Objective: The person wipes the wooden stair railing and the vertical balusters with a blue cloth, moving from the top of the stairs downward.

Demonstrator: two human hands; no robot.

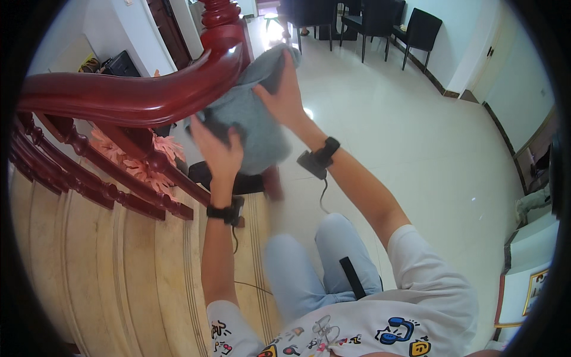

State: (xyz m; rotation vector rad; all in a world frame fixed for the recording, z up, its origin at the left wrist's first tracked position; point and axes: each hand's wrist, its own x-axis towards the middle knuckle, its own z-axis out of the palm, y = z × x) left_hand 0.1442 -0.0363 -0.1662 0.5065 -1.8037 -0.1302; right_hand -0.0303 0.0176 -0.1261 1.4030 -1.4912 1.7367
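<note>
A grey-green cloth (261, 120), slightly blurred, hangs between my two hands beside the curved end of a glossy red wooden handrail (147, 98). My left hand (218, 149) grips the cloth at its lower left, just under the rail. Higher up and to the right, my right hand (285, 93) holds its upper edge with the thumb and fingers. The cloth covers part of the newel post below the rail. Whether it touches the wood, I cannot tell.
Turned red balusters (93, 165) stand along pale wooden stairs (138, 276) at the left. Pink artificial leaves (129, 151) show behind them. Black chairs (372, 22) are at the far end of the shiny tiled floor (401, 134). Cables hang from my wrist bands (319, 158).
</note>
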